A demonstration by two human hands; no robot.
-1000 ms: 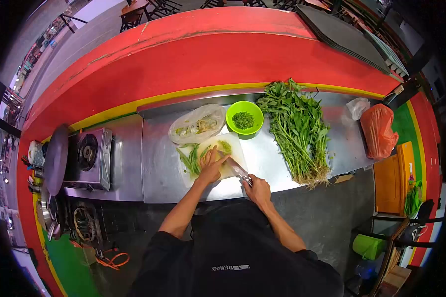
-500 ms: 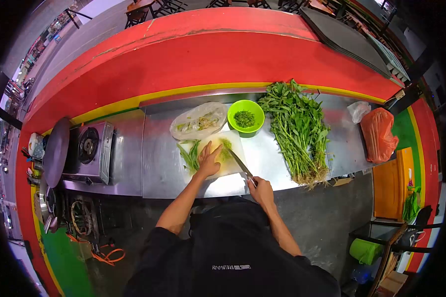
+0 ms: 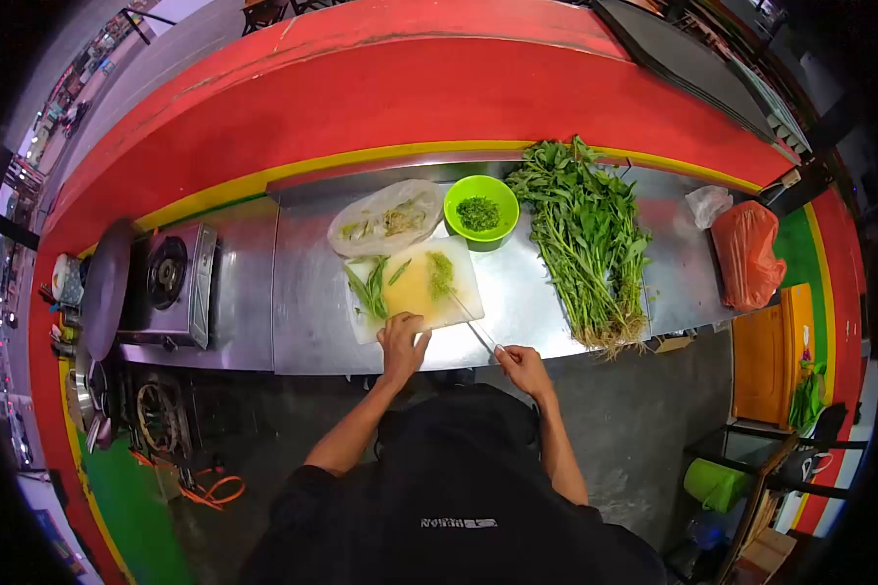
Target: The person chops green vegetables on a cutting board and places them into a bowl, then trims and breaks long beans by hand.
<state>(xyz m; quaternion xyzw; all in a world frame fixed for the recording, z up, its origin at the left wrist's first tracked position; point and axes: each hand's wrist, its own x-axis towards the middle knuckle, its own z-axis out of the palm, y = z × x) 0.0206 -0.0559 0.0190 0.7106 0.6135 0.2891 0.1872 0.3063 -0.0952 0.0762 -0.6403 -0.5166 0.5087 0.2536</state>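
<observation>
My right hand [image 3: 525, 370] is closed round the handle of a knife [image 3: 478, 330], its thin blade slanting over the right part of a white cutting board [image 3: 463, 310]. The blade's tip is close to a small heap of finely chopped greens [image 3: 441, 275]. My left hand [image 3: 403, 343] is at the board's near edge, fingers curled on top and thumb near the rim; its underside is hidden. Uncut green leaves and stems [image 3: 369, 290] lie on the board's left side. Beyond the board stands a lime-green bowl [image 3: 508, 220] holding chopped greens [image 3: 478, 213].
A clear plastic bag [image 3: 385, 216] with plant scraps lies behind the board. A large bunch of leafy greens [image 3: 587, 239] with roots spreads to the right. An orange-red plastic bag [image 3: 746, 255] sits far right; a gas stove [image 3: 171, 278] stands left on the steel counter [image 3: 307, 302].
My left hand has pulled back from the chopped heap to the board's near edge. The knife has turned, so its blade now looks thinner. The whole view has shifted slightly.
</observation>
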